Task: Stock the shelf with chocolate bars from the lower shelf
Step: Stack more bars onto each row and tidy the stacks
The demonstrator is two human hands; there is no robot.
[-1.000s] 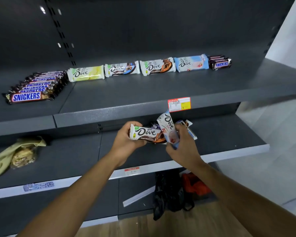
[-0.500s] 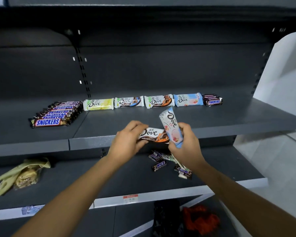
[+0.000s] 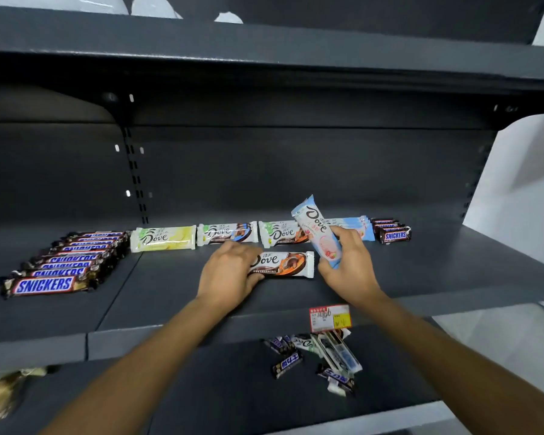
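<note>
The brown bar (image 3: pixel 291 265) sits low just in front of the Dove row (image 3: pixel 226 235), its left end gripped by the left hand (image 3: pixel 230 273). The right hand (image 3: pixel 349 262) holds a pink bar (image 3: pixel 316 230) tilted before the row's right half. Shoved back carelessly, the brown bar could skew the row, and the pink bar might slip. The shelf (image 3: pixel 453 271) is dark metal. Snickers (image 3: pixel 60 268) lie left of the row, loose bars (image 3: pixel 324 359) on the lower shelf (image 3: pixel 201 390) below it.

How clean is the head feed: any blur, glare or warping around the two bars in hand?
Head view: sharp on the brown Dove bar in the left hand and the blue Dove bar in the right hand, lettering legible; wide-angle lens bows the upper shelf edge; white wall at right is bright and featureless; loose bars on the lower shelf look softer.
</note>
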